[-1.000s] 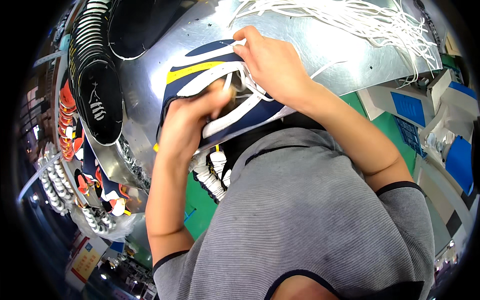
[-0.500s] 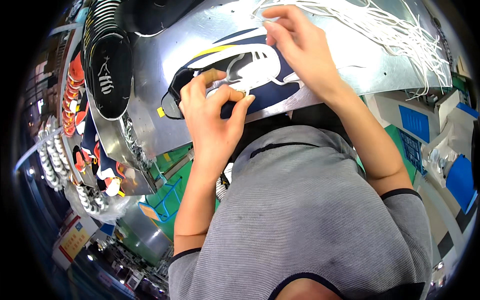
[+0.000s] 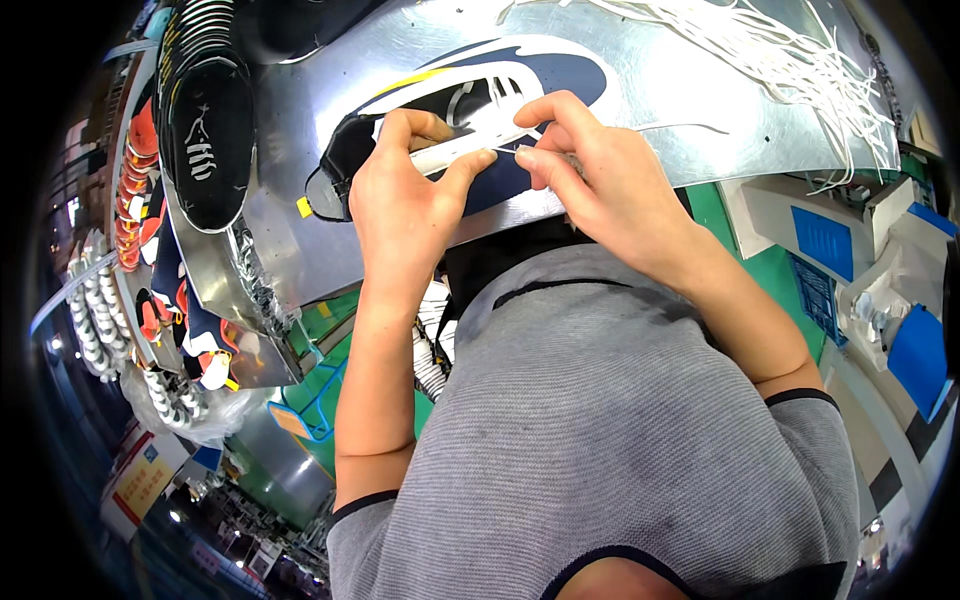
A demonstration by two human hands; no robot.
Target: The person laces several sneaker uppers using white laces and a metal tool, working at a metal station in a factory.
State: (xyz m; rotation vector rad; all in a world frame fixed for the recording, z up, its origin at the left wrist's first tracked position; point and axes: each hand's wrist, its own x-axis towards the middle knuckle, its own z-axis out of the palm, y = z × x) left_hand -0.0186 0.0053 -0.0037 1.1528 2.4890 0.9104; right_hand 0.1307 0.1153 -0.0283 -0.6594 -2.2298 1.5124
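Note:
A navy and white sneaker (image 3: 590,75) with a yellow stripe lies on its side on the metal table, its heel to the left. My left hand (image 3: 405,180) grips the sneaker's near collar edge, fingers inside the opening and thumb outside. Just right of that thumb, my right hand (image 3: 600,170) pinches a thin white shoelace (image 3: 507,150) between thumb and index finger. The lace runs from the left thumb tip to the right fingertips. White lace rows cross the front of the opening, partly behind my right fingers. Another lace end (image 3: 685,127) trails rightward on the table.
A heap of loose white laces (image 3: 760,50) covers the table's far right. Black shoes (image 3: 210,150) stand in a row along its left side. Orange shoes (image 3: 135,190) fill a rack beyond. An open box with blue pieces (image 3: 825,240) sits off the right edge.
My right hand has come down and left from above the toe to the lace beside my left thumb. The sneaker has shifted slightly left, and its toe now shows.

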